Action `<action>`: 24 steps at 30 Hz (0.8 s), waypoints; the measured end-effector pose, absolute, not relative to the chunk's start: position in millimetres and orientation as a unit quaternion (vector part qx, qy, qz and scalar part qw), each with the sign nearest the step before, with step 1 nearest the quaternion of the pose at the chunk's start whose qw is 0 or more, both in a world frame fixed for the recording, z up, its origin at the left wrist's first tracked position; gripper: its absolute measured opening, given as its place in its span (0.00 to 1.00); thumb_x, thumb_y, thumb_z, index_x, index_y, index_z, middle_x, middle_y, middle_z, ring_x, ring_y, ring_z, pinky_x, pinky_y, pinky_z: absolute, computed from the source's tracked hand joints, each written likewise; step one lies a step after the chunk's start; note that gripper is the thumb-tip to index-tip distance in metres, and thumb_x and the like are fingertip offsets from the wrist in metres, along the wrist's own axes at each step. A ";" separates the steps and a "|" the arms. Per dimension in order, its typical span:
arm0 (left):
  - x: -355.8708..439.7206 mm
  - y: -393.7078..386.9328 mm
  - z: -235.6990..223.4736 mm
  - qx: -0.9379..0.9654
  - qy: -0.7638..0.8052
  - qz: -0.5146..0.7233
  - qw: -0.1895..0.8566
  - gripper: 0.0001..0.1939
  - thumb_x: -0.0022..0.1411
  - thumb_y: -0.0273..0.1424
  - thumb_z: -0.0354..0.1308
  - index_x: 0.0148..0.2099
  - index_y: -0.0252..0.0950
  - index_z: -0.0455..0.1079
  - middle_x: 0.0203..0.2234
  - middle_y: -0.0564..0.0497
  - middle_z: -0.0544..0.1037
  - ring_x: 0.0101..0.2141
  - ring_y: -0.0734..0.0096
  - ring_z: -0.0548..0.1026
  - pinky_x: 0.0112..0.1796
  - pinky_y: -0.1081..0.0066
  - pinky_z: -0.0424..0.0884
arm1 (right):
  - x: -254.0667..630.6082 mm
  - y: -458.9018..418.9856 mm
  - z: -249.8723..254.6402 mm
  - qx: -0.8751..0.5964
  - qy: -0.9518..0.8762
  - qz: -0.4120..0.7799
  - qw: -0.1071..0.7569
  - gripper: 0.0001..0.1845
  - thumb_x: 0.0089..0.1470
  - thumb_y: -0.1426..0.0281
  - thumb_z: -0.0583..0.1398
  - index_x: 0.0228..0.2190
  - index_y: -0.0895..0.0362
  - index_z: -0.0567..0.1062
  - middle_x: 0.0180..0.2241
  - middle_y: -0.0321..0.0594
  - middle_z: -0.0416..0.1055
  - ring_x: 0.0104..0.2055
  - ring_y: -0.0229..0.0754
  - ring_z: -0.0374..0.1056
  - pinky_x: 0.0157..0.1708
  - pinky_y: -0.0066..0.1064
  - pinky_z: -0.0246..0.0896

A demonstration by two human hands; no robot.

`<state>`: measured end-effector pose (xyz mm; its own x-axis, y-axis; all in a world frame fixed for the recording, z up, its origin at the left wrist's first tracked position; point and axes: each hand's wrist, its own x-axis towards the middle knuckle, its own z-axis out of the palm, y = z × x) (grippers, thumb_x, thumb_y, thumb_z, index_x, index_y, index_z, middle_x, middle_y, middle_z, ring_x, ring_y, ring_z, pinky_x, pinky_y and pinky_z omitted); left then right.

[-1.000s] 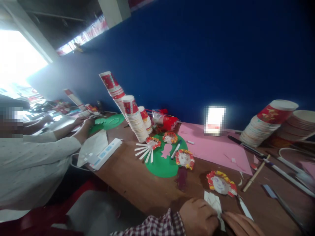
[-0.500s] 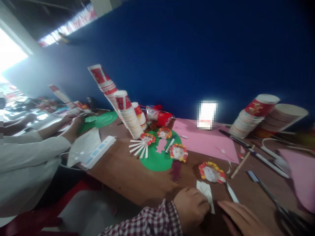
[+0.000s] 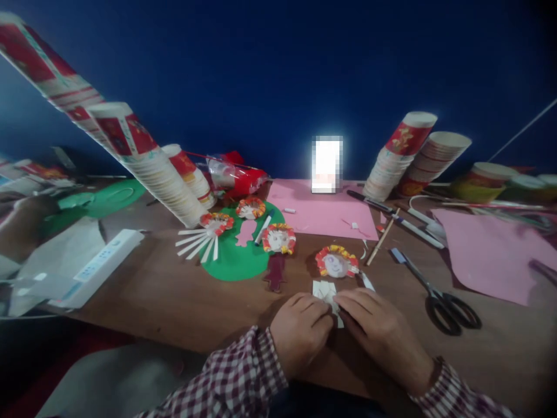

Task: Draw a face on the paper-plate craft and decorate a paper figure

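Observation:
A small piece of white paper (image 3: 325, 288) with drawn lines lies on the table in front of me. My left hand (image 3: 300, 331) has its fingers curled onto the paper's left side. From the right, my right hand (image 3: 383, 325) bends its fingertips onto the same paper. The fingers cover the paper's lower part. Just behind it sits a round cut paper piece (image 3: 336, 264) with a drawn face and a ruffled red and yellow rim. A white pen-like thing (image 3: 366, 282) shows partly behind my right hand. Scissors (image 3: 439, 299) with black handles lie to the right.
Tall paper cup stacks (image 3: 143, 168) lean at left; another stack (image 3: 398, 157) stands at right. Similar ruffled pieces (image 3: 279, 238) lie around green paper (image 3: 237, 267). Pink sheets (image 3: 322, 217), a bright screen (image 3: 327, 165), a white power strip (image 3: 102, 267) and another person's hand (image 3: 21, 226) are visible.
The view has swung right and levelled. My right hand has come in from beside the paper to touch it. My left hand stays on the paper.

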<state>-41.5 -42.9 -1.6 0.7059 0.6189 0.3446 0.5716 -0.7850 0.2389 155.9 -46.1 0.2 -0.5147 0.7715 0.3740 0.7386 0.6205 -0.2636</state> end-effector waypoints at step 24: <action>-53.7 -48.3 -2.8 0.913 0.329 0.227 0.088 0.12 0.63 0.29 0.51 0.49 0.35 0.65 0.44 0.47 0.71 0.47 0.66 0.68 0.52 0.60 0.63 | 160.3 -49.9 5.6 -0.431 -0.878 0.011 0.206 0.11 0.58 0.73 0.53 0.41 0.58 0.73 0.41 0.44 0.72 0.45 0.45 0.64 0.47 0.39 0.59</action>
